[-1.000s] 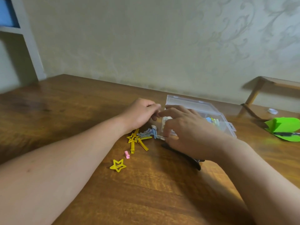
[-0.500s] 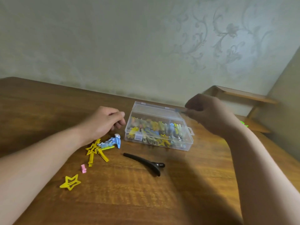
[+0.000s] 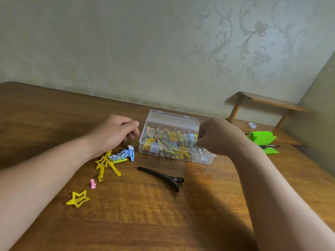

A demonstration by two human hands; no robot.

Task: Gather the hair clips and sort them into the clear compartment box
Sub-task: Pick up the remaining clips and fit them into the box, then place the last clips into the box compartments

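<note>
The clear compartment box point(image 3: 170, 120) stands on the wooden table point(image 3: 145, 214), packed with yellow and blue hair clips. My right hand point(image 3: 219, 136) is curled at its right front corner, fingers closed on the lid's edge. Just left of the box rests my left hand point(image 3: 116, 134), in a loose fist with nothing visible inside. Below that hand lies a pile of yellow star clips point(image 3: 104, 163) and a blue clip point(image 3: 126, 153). A long black clip point(image 3: 163, 178) lies in front of the box. A tiny pink clip point(image 3: 92, 183) and a single yellow star clip point(image 3: 78, 198) lie nearer me.
Green folded paper point(image 3: 261, 138) and a black marker point(image 3: 270, 146) lie right of the box. A small white roll point(image 3: 252, 125) sits behind them, under a low wooden shelf point(image 3: 272, 102). The wall runs along the table's far edge.
My right hand lifted off the clips near the black clip, went to the box's far right edge, then came down to its right front corner. My left hand stayed put.
</note>
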